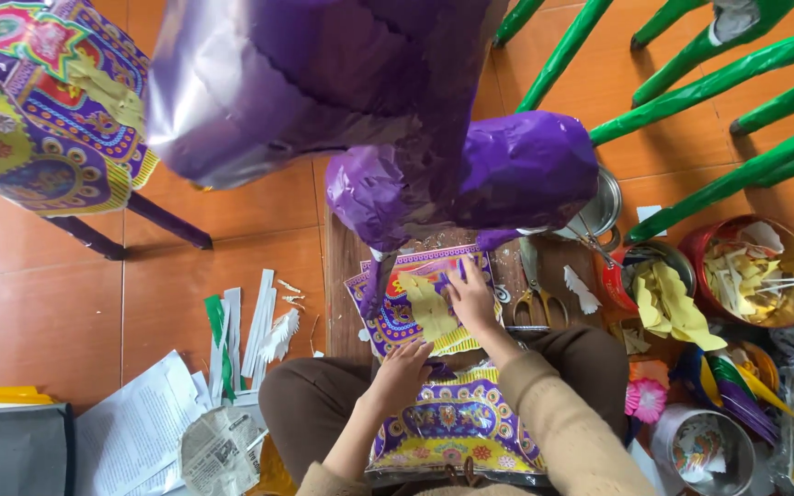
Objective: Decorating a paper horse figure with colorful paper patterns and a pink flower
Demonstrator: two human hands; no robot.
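A glossy, ornately patterned purple-and-gold paper sheet (pixel 415 303) with a crinkled yellow paper cut-out (pixel 429 308) is pressed flat on a wooden board (pixel 346 266) by the right hand (pixel 470 298), fingers spread. The left hand (pixel 402 372) is laid open on the sheet's near edge. Little free room is left: a crumpled purple paper figure (pixel 470 174) overhangs, and yellow-handled scissors (pixel 535 294) lie just beside.
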